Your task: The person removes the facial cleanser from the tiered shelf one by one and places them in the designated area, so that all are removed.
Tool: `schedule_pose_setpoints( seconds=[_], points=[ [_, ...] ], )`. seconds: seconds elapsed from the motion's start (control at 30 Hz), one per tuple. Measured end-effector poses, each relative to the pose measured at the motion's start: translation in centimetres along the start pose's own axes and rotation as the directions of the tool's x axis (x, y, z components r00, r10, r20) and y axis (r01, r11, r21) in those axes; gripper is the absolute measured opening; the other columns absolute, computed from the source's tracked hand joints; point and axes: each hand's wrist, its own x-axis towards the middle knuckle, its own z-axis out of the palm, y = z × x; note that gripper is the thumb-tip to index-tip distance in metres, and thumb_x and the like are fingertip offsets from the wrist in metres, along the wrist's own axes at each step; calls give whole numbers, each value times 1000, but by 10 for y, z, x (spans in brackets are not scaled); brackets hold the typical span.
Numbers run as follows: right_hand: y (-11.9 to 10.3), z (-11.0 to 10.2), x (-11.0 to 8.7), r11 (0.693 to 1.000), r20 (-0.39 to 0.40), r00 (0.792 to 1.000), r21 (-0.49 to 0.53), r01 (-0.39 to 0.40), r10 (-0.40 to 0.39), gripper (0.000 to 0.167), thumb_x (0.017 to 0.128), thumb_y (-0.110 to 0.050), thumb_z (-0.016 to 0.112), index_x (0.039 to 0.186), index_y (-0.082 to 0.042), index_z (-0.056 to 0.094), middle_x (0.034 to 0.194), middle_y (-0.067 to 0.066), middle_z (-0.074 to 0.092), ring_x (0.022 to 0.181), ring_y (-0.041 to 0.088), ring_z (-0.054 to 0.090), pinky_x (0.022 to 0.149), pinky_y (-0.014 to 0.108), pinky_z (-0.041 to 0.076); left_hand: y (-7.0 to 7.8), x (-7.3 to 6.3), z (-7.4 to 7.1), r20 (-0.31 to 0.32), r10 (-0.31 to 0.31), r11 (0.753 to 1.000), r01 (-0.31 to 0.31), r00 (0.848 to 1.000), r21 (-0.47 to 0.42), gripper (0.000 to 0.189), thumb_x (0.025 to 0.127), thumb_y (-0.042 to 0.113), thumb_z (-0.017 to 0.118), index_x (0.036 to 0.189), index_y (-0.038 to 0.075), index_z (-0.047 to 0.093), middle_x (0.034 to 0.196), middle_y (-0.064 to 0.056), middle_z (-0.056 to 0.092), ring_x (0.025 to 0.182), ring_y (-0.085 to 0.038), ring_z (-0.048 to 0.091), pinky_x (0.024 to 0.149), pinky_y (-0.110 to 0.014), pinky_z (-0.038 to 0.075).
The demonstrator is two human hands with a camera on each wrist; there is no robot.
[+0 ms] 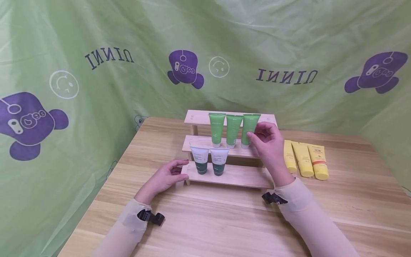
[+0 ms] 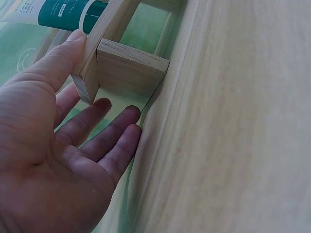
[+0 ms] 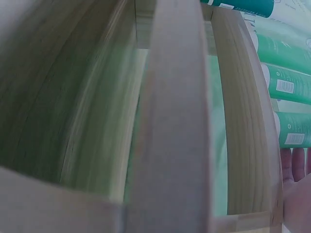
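A three-step wooden rack [image 1: 237, 179] stands on the table. My left hand [image 1: 167, 175] grips the left end of its bottom step between thumb and index finger; the other fingers [image 2: 119, 145] spread loosely below the board. On the middle step, three green tubes stand upright in a row. My right hand [image 1: 268, 142] pinches the rightmost green tube [image 1: 250, 127], thumb in front and fingers partly hidden behind. Beside it are the middle green tube [image 1: 233, 128] and the left green tube [image 1: 217, 127]. Two white-and-dark-green tubes [image 1: 200, 159] stand on the bottom step's left half.
Several yellow tubes [image 1: 302, 157] lie side by side on the wooden table [image 1: 205, 221], right of the rack, partly behind my right hand. A green printed curtain [image 1: 224, 28] hangs close behind the table and around its sides.
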Motion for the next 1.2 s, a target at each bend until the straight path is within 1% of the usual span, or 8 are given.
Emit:
schedule_pose_setpoints(
  seconds=[0.17, 0.37, 0.53, 0.67, 0.8, 1.03, 1.17, 1.2],
  points=[
    [0, 1, -1, 1000, -26, 1000, -24, 3, -4, 35, 78, 12, 75, 108, 11, 56, 97, 11, 63, 90, 21, 62, 84, 26, 54, 0, 0, 1, 7, 8, 1000, -8, 1000, -10, 58, 86, 23, 78, 135, 5, 54, 125, -17, 61, 111, -29, 61, 96, -37, 50],
    [-3, 0, -3, 1000, -37, 999, -25, 9, -10, 36, 78, 12, 75, 108, 14, 55, 96, 11, 64, 88, 20, 62, 82, 25, 54, 1, 0, 3, 8, 14, 1000, -14, 1000, -23, 56, 87, 19, 76, 135, 3, 53, 126, -19, 60, 112, -31, 61, 97, -37, 49],
    [-9, -4, -5, 1000, -59, 998, -14, -11, 10, 35, 77, 12, 76, 107, 10, 58, 96, 11, 63, 88, 20, 62, 81, 25, 54, 1, 0, 3, 9, 30, 999, -30, 999, -32, 54, 87, 15, 76, 134, 1, 53, 124, -19, 61, 111, -31, 62, 95, -34, 50],
    [-14, -9, -6, 1000, -60, 998, 2, -23, 24, 35, 77, 12, 76, 108, 5, 59, 98, 12, 63, 89, 20, 62, 82, 24, 54, 1, -1, 2, 6, 27, 999, -27, 1000, -19, 54, 87, 16, 76, 134, 2, 54, 123, -19, 62, 110, -30, 62, 96, -36, 50],
    [-18, -15, -6, 1000, -58, 998, 7, -16, 16, 35, 77, 12, 76, 108, 5, 60, 98, 14, 63, 88, 21, 62, 81, 24, 54, 2, -1, 1, 3, 22, 1000, -22, 1000, -9, 55, 87, 18, 76, 134, 2, 53, 124, -19, 61, 112, -31, 61, 98, -41, 48],
    [-24, -28, -5, 998, -83, 996, -44, -41, 37, 33, 78, 7, 78, 107, 1, 62, 99, 13, 63, 88, 21, 61, 80, 23, 53, 9, -4, 1, -2, 15, 1000, -15, 1000, -8, 54, 88, 14, 75, 135, 0, 52, 124, -21, 60, 112, -33, 60, 99, -44, 48],
    [-25, -37, -4, 998, -116, 992, -49, -45, 39, 32, 79, 6, 78, 107, 1, 63, 99, 13, 63, 89, 21, 61, 81, 23, 52, 8, -3, 1, -2, 14, 1000, -14, 1000, -2, 55, 87, 15, 75, 135, 0, 52, 124, -21, 60, 112, -33, 60, 99, -44, 48],
    [-25, -40, -3, 998, -126, 991, -45, -43, 37, 33, 78, 6, 78, 106, 1, 63, 99, 12, 63, 90, 21, 61, 81, 22, 52, 4, -3, 1, -2, 16, 1000, -16, 1000, -3, 56, 87, 17, 76, 136, 1, 52, 125, -20, 60, 112, -32, 60, 99, -43, 48]
  ],
)
